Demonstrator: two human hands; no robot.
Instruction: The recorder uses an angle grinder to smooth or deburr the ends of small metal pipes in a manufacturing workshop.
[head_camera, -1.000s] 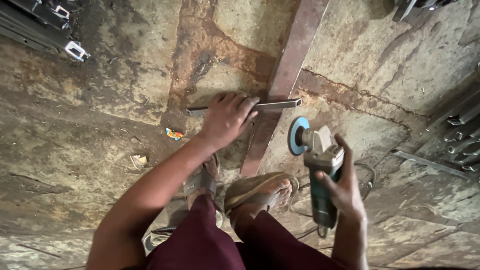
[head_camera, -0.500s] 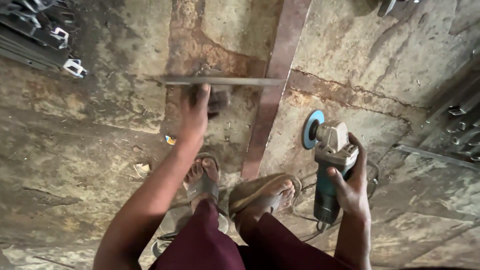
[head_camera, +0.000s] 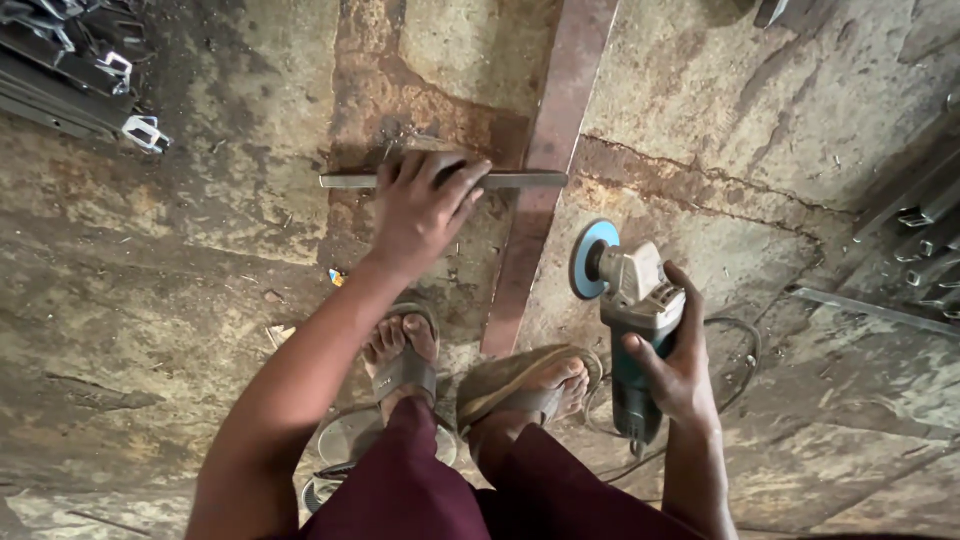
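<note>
Head view: hands on bar and grinder

Head view: left hand (head_camera: 420, 215) is pressing down w/ spread fingers on the short metal bar (head_camera: 520, 180) at 12 o'clock, lying across a long flat strip (head_camera: 545, 170). Right hand (head_camera: 680, 365) at 4 o'clock is gripping the angle grinder (head_camera: 630, 320), fingers wrapped tight.

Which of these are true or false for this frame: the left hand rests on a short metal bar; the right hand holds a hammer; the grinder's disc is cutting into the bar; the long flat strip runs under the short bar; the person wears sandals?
1. The left hand rests on the short metal bar: true.
2. The right hand holds a hammer: false, it grips an angle grinder.
3. The grinder's disc is cutting the bar: false, it is held apart from it, near the floor.
4. The long flat strip passes under the short bar: true.
5. The person wears sandals: true.
</note>
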